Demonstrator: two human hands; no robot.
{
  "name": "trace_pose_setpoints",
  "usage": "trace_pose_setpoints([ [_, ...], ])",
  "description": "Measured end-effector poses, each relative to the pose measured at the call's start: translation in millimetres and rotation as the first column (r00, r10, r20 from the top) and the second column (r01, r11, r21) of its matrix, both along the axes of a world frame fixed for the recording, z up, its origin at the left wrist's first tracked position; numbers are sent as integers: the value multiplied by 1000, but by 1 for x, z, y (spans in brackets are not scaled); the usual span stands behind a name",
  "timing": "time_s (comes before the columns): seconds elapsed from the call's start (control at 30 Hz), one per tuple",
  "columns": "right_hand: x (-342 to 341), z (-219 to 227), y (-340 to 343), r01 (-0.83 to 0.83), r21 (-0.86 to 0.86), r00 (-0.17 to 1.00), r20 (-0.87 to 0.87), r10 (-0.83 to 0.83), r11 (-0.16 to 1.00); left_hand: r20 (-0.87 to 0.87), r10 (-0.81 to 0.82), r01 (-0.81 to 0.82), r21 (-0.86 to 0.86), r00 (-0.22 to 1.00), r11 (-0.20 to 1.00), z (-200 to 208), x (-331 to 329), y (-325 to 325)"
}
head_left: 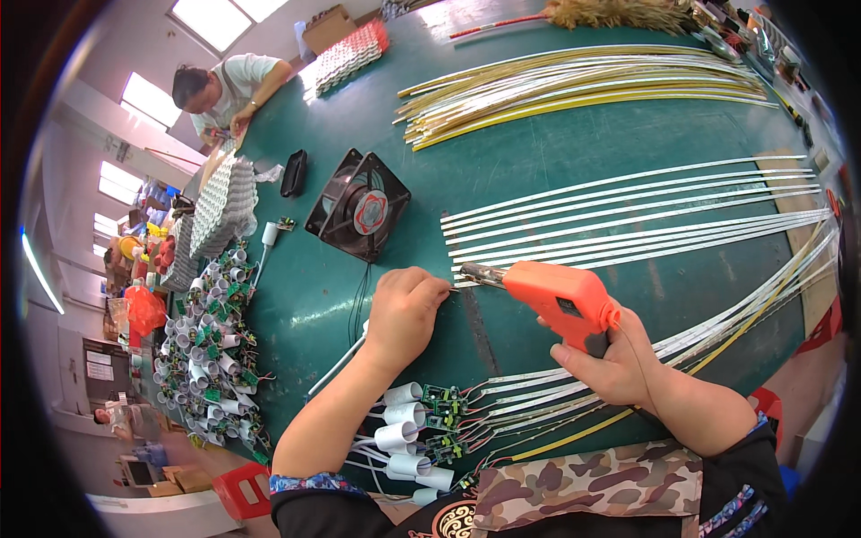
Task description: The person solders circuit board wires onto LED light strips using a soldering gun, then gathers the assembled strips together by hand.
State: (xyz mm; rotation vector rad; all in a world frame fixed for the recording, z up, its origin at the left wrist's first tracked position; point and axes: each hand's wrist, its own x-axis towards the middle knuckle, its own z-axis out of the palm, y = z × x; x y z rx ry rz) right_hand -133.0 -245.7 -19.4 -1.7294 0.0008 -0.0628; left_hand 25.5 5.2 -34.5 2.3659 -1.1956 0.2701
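- An orange pistol-shaped tool (pixel 560 291) is clasped by the right hand (pixel 619 363), whose fingers are wrapped around the grip; it is held nearly level, apparently so that its metal barrel can be aimed at the strip ends.
- The left hand (pixel 405 309) is rested by those ends, its thumb and forefinger brought close together near the barrel's tip; whether a fine lead is pinched there cannot be told; a steadying role is suggested by its position.
- The white strips (pixel 628 235) are laid side by side on the green table (pixel 556 161), right of the left hand; their left ends are staggered, probably so that each can be reached singly.
- White cups (pixel 395 437) with green circuit boards (pixel 444 408) are grouped close to the body, between the forearms; thin wires are run from the boards towards further strips, which are swept off to the right, presumably to be kept clear.
- A black fan (pixel 359 211) is stood just beyond the left hand, perhaps for air or fumes to be moved; more cups and boards are heaped in a pile (pixel 211 359) to the left.
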Motion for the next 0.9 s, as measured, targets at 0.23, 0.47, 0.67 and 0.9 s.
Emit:
trace_pose_setpoints([
  [0.23,0,0,0,-4,12,1000,-4,4,1000,-15,2,-2,-36,1000,999,-2,1,0],
  [0.47,0,0,2,-31,-15,999,28,31,999,-33,0,-1,-41,999,999,-3,0,2],
  [0.67,1,3,4,-35,-12,999,29,36,999,26,-15,16,-45,1000,999,-4,-1,0],
  [0.9,1,4,4,-51,-59,998,33,53,997,29,-7,8,-39,1000,999,-5,-3,1],
])
